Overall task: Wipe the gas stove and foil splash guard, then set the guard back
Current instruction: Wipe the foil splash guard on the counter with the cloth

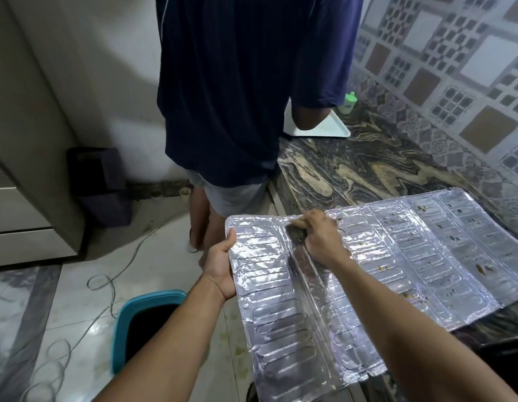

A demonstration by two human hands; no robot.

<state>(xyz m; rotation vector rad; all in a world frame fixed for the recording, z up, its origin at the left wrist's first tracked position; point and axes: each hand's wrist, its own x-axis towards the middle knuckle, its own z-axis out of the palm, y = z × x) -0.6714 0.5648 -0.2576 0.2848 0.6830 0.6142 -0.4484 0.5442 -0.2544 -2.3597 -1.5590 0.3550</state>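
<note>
The foil splash guard (382,256) lies unfolded and flat, its right part on the marbled countertop (353,172), its left part hanging out past the counter edge. My left hand (220,268) grips the guard's left edge, thumb on top. My right hand (318,236) presses a dark scrub pad (295,235) onto the foil near the far edge, beside a fold line. Brown and yellow food specks dot the right panels of the foil. The gas stove is not in view.
Another person in a dark blue shirt (246,82) stands close ahead at the counter. A white tray (324,129) and green-capped bottle (348,103) sit further along. Below left are a teal-rimmed bin (130,323), loose cables (107,282) and a dark box (101,184).
</note>
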